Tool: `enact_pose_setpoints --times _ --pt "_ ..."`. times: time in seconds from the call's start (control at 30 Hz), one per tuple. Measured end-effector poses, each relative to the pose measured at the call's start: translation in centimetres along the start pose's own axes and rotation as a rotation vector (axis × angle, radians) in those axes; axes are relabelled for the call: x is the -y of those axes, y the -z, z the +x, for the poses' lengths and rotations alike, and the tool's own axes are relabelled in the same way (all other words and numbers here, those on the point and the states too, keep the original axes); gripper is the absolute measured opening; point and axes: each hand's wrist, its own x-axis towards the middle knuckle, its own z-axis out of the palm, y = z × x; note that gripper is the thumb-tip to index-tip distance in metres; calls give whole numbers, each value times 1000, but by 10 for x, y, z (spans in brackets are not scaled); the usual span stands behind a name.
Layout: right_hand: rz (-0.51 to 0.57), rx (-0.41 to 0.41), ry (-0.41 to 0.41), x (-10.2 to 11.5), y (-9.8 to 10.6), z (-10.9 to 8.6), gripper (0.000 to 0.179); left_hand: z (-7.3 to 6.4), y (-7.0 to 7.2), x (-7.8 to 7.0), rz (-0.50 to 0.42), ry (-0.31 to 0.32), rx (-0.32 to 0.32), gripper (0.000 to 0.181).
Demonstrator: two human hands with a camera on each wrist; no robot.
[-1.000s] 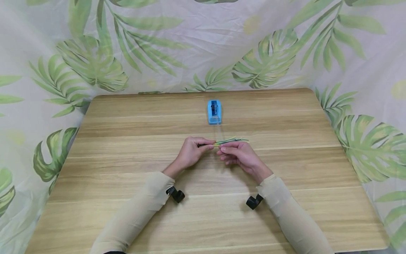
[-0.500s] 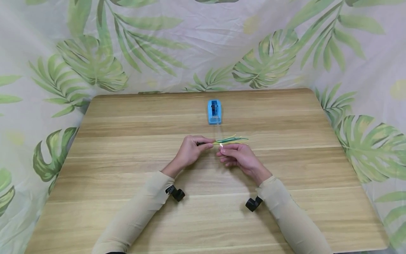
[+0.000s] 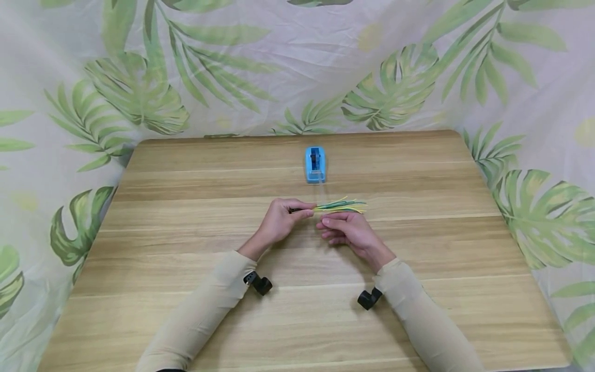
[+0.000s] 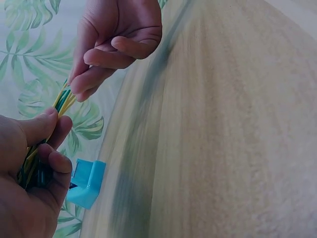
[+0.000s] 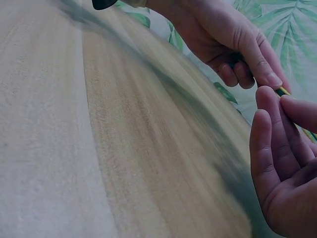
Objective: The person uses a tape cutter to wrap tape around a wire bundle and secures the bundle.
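A bundle of thin green and yellow wires (image 3: 341,205) fans out to the right above the middle of the table. My left hand (image 3: 278,223) grips its left part between thumb and fingers, and darker lengths lie curled in the palm in the left wrist view. From a blue tape dispenser (image 3: 315,179) beyond the hands, a strip of clear tape (image 3: 321,192) runs toward the bundle. Just under the wires, my right hand (image 3: 352,232) pinches with thumb and forefinger, apparently on the tape's end, which is barely visible. Its other fingers are loosely bent.
The wooden table (image 3: 195,310) reaches well beyond both hands. A leaf-patterned cloth (image 3: 307,62) hangs behind it and at the sides. Small black cameras (image 3: 258,283) are strapped at both wrists.
My right hand has dropped slightly from the wires, and more of their spread ends show above its fingers. A glint of tape at its thumb has faded. The left hand stays nearly still.
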Motion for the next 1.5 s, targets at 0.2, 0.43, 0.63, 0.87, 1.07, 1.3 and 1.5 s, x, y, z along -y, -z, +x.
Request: enact_pose_setpoints --times 0.2,0.43,0.63,0.87,1.07,1.3,1.5 --pt "1 -4 -11 -1 1 5 39 -1 0 -3 -33 22 13 18" --pt "22 -21 -21 -1 2 11 33 -1 0 -1 -29 13 18 17" --pt "28 -31 -25 0 2 15 31 -1 1 0 -29 -20 21 15" --pt "57 -29 -12 1 2 18 26 0 3 2 -12 -12 38 15" --pt "42 -31 9 4 1 19 26 3 8 3 -8 1 70 14" --pt "54 -62 24 4 3 21 30 3 7 -1 -14 -1 83 14" --pt "30 -69 7 6 3 22 29 4 8 -4 -14 -12 80 14"
